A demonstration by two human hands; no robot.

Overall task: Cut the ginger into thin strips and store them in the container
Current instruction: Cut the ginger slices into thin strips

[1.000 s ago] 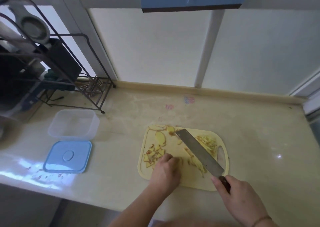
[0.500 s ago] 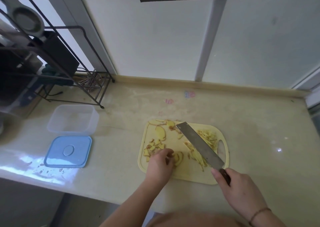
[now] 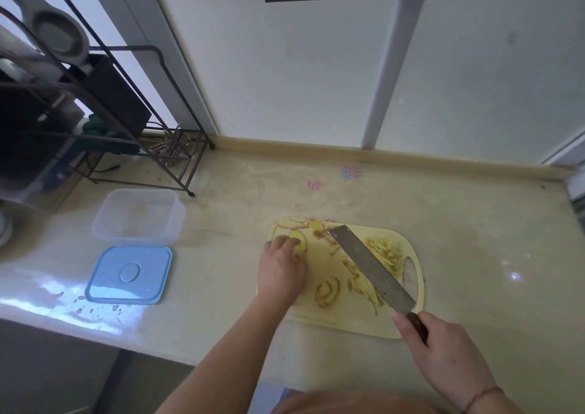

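A pale yellow cutting board (image 3: 342, 320) lies on the counter. On it are ginger slices (image 3: 327, 291), peel scraps at the far left corner, and a heap of thin ginger strips (image 3: 387, 250) at the right. My left hand (image 3: 281, 269) reaches over the board's left part, fingertips on a ginger slice (image 3: 300, 243). My right hand (image 3: 443, 350) grips the dark handle of a cleaver (image 3: 370, 268), whose blade lies slanted over the board. The clear plastic container (image 3: 139, 215) stands open at the left, its blue lid (image 3: 129, 274) flat beside it.
A dark wire rack (image 3: 104, 106) with kitchen items stands at the back left. Small ginger peel bits (image 3: 95, 309) lie near the counter's front edge by the lid. A window wall runs behind the counter.
My left hand has moved from the board's near middle to its far left, leaving a small stack of slices behind. The cleaver and right hand have hardly moved.
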